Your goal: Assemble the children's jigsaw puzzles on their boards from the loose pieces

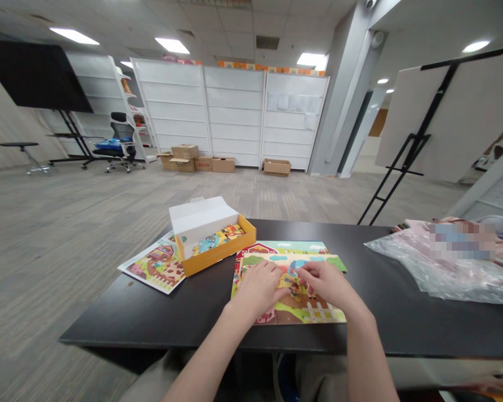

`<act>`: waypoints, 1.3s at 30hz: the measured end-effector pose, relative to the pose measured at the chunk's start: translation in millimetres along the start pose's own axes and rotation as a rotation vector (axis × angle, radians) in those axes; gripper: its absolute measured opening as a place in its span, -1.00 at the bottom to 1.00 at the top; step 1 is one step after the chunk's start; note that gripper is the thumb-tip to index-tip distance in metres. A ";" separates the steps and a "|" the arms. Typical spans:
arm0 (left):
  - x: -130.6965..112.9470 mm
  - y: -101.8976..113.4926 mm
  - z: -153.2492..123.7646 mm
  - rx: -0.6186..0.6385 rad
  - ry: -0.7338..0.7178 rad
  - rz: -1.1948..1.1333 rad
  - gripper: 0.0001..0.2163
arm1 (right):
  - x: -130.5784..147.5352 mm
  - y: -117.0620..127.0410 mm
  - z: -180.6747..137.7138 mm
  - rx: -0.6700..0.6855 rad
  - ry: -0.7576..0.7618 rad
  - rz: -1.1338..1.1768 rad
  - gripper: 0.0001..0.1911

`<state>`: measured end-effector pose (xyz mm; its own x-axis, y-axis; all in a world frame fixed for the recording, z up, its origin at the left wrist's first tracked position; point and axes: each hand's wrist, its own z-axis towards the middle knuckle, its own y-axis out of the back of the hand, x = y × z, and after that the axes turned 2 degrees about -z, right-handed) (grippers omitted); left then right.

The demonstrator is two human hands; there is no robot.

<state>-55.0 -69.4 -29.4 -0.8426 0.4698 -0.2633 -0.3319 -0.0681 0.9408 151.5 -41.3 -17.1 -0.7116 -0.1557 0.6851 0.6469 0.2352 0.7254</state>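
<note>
A colorful farm-scene jigsaw puzzle lies in front of me on the black table, with a red barn and a white fence printed on it. My left hand rests palm down on its left part, fingers stretched out and the thumb apart. Over the right part is my right hand, its fingers curled in toward the thumb. Whatever those fingertips hold, if anything, is too small to make out. Both hands cover much of the picture's middle.
An open yellow box with colorful puzzle pieces stands left of the puzzle. Partly under it lies a printed farm picture sheet. Clear plastic packaging spreads over the table's right side. Beyond the table stands an easel board.
</note>
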 end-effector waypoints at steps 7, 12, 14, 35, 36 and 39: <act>2.2 -6.0 -1.2 -0.059 -0.001 -0.076 -0.58 | -5.7 -5.9 8.5 -0.020 -0.165 0.422 -0.64; 7.6 -11.4 -0.7 -0.067 -0.008 -0.161 -0.52 | -5.8 -14.1 11.3 -0.037 -0.054 0.468 -0.67; 7.9 -11.1 -0.7 -0.055 -0.014 -0.199 -0.50 | -9.6 -17.9 12.9 -0.059 0.009 0.456 -0.67; 80.4 47.7 -14.6 -0.694 0.383 -0.657 -0.78 | -1.5 -9.8 6.2 -0.100 0.089 0.526 -0.53; 91.8 54.2 -19.7 -0.749 0.437 -0.561 -0.76 | -2.4 -10.0 6.8 -0.102 0.090 0.516 -0.54; 120.4 66.3 -32.2 -0.806 0.555 -0.380 -0.71 | -2.3 -11.6 8.1 -0.101 0.102 0.498 -0.56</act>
<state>-192.1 -45.7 -5.6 -0.6326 0.1276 -0.7639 -0.6275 -0.6625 0.4090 143.4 -35.9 -27.6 -0.2835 -0.1420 0.9484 0.9272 0.2118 0.3089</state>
